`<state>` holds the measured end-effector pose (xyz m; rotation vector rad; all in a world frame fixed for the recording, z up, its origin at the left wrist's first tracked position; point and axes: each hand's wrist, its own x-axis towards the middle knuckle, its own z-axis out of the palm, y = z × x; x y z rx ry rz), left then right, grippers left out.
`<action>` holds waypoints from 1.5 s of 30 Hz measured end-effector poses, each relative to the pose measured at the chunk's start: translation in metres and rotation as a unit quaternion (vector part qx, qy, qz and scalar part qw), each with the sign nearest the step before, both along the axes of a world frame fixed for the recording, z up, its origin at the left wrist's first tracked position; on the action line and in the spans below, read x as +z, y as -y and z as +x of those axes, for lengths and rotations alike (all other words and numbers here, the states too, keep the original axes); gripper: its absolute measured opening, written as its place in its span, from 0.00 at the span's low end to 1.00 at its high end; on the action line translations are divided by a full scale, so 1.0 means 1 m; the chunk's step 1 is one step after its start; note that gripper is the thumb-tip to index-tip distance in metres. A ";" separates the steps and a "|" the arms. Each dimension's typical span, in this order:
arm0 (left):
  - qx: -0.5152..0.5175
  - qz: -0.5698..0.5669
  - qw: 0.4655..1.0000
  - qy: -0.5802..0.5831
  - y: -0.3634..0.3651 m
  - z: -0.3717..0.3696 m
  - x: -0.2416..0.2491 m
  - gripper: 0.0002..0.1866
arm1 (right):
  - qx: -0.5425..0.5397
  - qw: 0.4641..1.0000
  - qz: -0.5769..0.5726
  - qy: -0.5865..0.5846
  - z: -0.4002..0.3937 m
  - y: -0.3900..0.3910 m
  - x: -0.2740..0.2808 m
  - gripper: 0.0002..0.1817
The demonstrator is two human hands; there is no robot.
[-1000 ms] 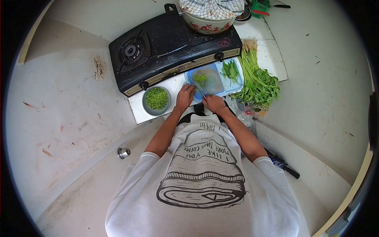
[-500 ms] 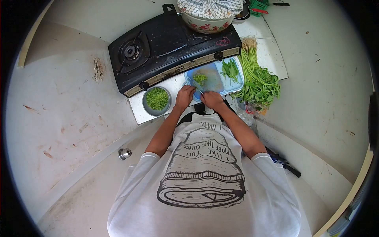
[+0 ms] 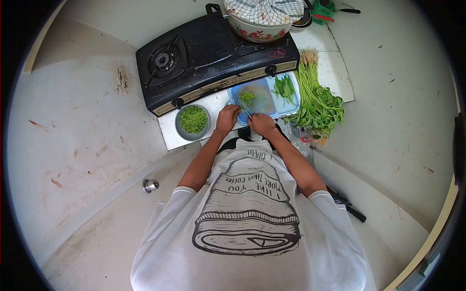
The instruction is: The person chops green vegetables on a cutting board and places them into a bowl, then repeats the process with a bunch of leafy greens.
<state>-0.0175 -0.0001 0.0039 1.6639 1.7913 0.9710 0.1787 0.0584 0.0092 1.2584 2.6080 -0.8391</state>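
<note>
A knife [image 3: 242, 105] lies slantwise over the blue board [image 3: 263, 97], its handle in my closed right hand [image 3: 261, 123]. Beside the blade, my left hand [image 3: 227, 118] is closed at the board's left edge; whatever its fingers press on is too small to make out. Chopped greens [image 3: 247, 98] sit on the board just beyond the blade. Some loose green leaves [image 3: 284, 88] rest on the board's right part. To the left of my left hand stands a grey bowl [image 3: 178, 129] holding chopped greens [image 3: 193, 120].
Beyond the board is a black gas stove [image 3: 208, 53] with a cloth-covered floral pot [image 3: 257, 32]. A large bunch of leafy stalks [image 3: 318, 97] lies to the right. A green basket [image 3: 324, 10] and a dark-handled knife [image 3: 350, 10] are at the back right.
The camera view has shifted slightly. Both hands stay nearly in place, with the knife still in my right hand and its blade at a slightly different angle.
</note>
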 end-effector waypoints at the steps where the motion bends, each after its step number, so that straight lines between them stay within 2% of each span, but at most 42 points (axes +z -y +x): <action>1: 0.000 0.002 1.000 0.001 0.001 0.000 0.001 0.05 | 0.002 1.000 0.000 0.001 0.002 0.001 0.000 0.25; 8: 0.012 -0.006 1.000 -0.001 0.001 0.003 0.001 0.06 | -0.016 0.999 -0.014 0.031 0.014 0.000 0.003 0.26; 14: 0.010 0.002 1.000 -0.012 0.001 0.003 0.004 0.05 | 0.003 1.000 -0.005 0.003 0.015 0.001 0.007 0.26; 23: 0.007 0.004 1.000 -0.008 0.001 0.003 0.003 0.05 | 0.021 0.999 -0.016 0.022 0.012 0.003 0.020 0.25; 29: 0.009 -0.003 1.000 -0.007 0.000 0.003 0.007 0.06 | 0.025 1.000 0.007 -0.008 -0.002 -0.003 -0.005 0.25; 38: 0.040 -0.008 0.999 0.021 0.002 0.007 0.004 0.06 | 0.022 0.999 -0.013 0.035 0.017 0.008 0.016 0.26; 45: 0.037 -0.001 0.999 0.006 0.002 0.006 0.001 0.05 | 0.016 1.000 0.012 0.001 -0.008 -0.001 0.005 0.26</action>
